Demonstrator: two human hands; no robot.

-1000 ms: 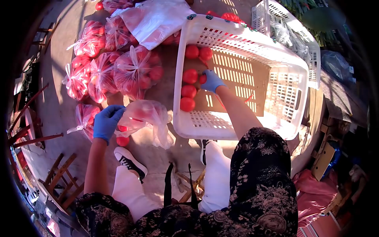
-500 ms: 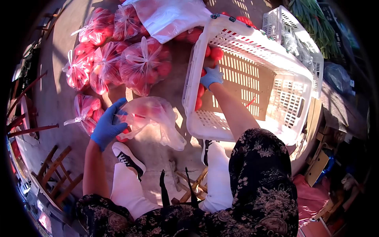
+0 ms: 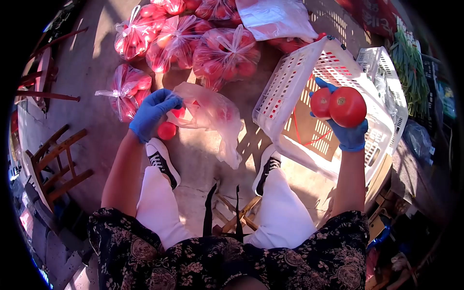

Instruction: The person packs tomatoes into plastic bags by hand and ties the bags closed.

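Note:
My right hand (image 3: 351, 136), in a blue glove, holds two red tomatoes up over the white plastic crate (image 3: 286, 101). The larger tomato (image 3: 348, 107) sits beside the smaller one (image 3: 320, 103). My left hand (image 3: 153, 114), gloved too, has its fingers closed on the edge of a thin clear plastic bag (image 3: 209, 105). That bag lies slack on the ground, with some red showing through it. A loose tomato (image 3: 166, 130) rests just below my left hand. How much the bag contains is hard to make out.
Several tied bags of tomatoes (image 3: 226, 54) stand on the ground ahead, with a stack of white plastic bags (image 3: 276, 18) on top. A second white crate (image 3: 386, 72) and green leafy stalks (image 3: 410, 67) are at the right. A wooden stool (image 3: 60, 164) lies at the left.
My right hand has come up out of the crate with two tomatoes. The view has shifted left and the crate tilts differently. My left hand has closed its fingers on the bag's edge.

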